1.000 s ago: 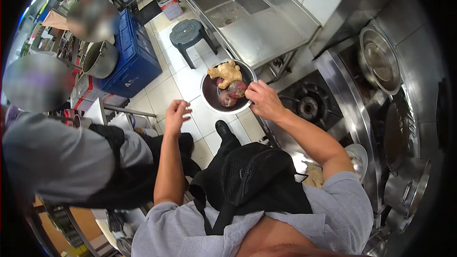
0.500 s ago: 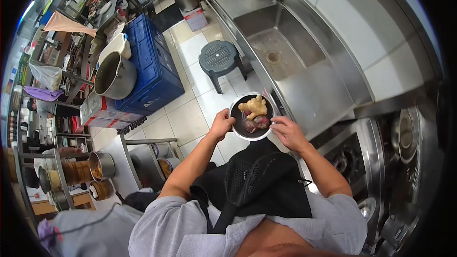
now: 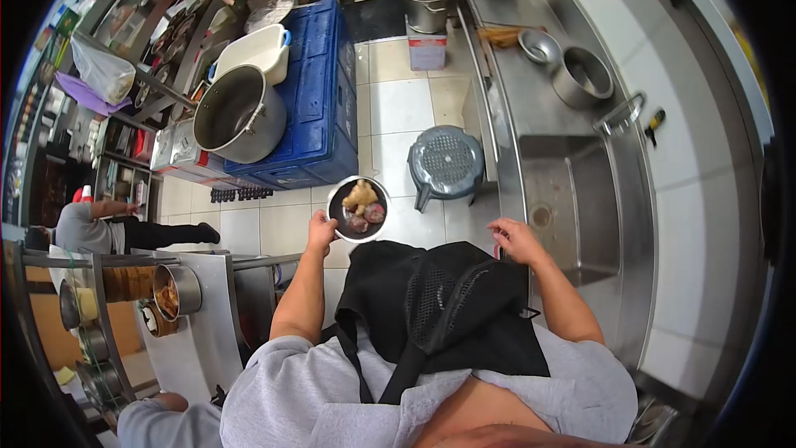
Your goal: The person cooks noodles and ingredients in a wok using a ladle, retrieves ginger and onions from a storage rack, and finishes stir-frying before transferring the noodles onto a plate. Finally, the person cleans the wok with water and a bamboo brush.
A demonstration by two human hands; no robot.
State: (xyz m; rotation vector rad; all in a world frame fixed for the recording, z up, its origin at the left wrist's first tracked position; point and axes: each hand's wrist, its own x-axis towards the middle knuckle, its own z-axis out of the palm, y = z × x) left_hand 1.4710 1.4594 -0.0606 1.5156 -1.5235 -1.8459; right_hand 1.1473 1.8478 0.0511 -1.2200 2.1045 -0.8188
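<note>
My left hand [image 3: 322, 233] grips the rim of a round metal bowl [image 3: 383, 193], held out in front of me over the floor. Inside it lie a knobby piece of ginger [image 3: 361, 197] and a few round, purplish-red vegetables [image 3: 374, 213] that look like red onions or beets. To the right, my right hand [image 3: 516, 241] is off the bowl, beside the steel counter's front edge, its fingers loosely bent and apart. A small reddish bit shows under those fingers, too small to make out.
A steel sink [image 3: 580, 199] lies to my right, with a pot [image 3: 583, 76] behind it. Ahead is a grey plastic stool [image 3: 446, 162]. Left stand a blue chest [image 3: 319, 75], a large pot [image 3: 240, 116] and shelving. Another person [image 3: 87, 228] is at the far left.
My right hand has let go of the bowl and moved right. My left hand has carried the bowl leftward. The view has turned toward the sink, and a person now shows more fully at left.
</note>
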